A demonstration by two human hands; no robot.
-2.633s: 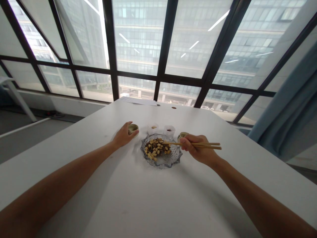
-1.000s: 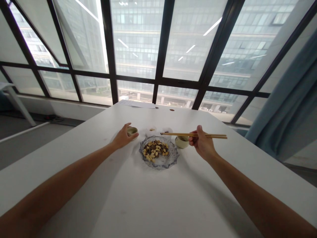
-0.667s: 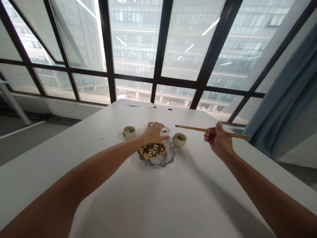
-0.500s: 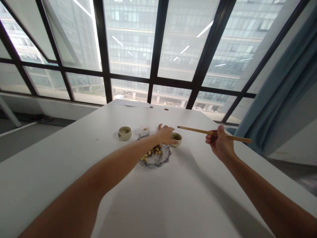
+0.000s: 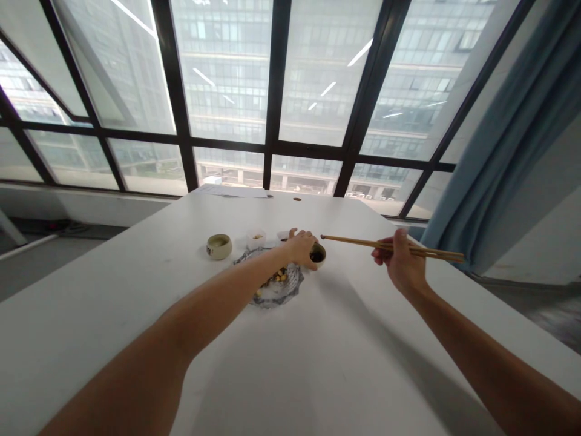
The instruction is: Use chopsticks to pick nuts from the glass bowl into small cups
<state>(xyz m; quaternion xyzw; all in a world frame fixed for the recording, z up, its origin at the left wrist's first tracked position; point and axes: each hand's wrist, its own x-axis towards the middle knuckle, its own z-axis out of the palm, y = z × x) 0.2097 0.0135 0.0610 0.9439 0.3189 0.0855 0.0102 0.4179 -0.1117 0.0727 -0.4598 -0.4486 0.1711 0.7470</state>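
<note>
As the right hand (image 5: 405,261) is clenching slender, straight wooden chopsticks (image 5: 351,241) above the smooth white table (image 5: 345,363), their long axis is running nearly crosswise, with the tips pointing left near a round-walled cup (image 5: 320,261). The left hand (image 5: 303,249) is curving around that cup's left side, its grip impossible to tell, while the forearm is crossing a scalloped, clear glass dish (image 5: 293,290) of pale nuts (image 5: 280,277) and a squat cup (image 5: 219,249) is sitting farther left

Pale green-beige bowl (image 5: 219,249) with dark markings, yellow-brown chopsticks (image 5: 436,252), white table (image 5: 272,375), blue curtain (image 5: 494,133).
</note>
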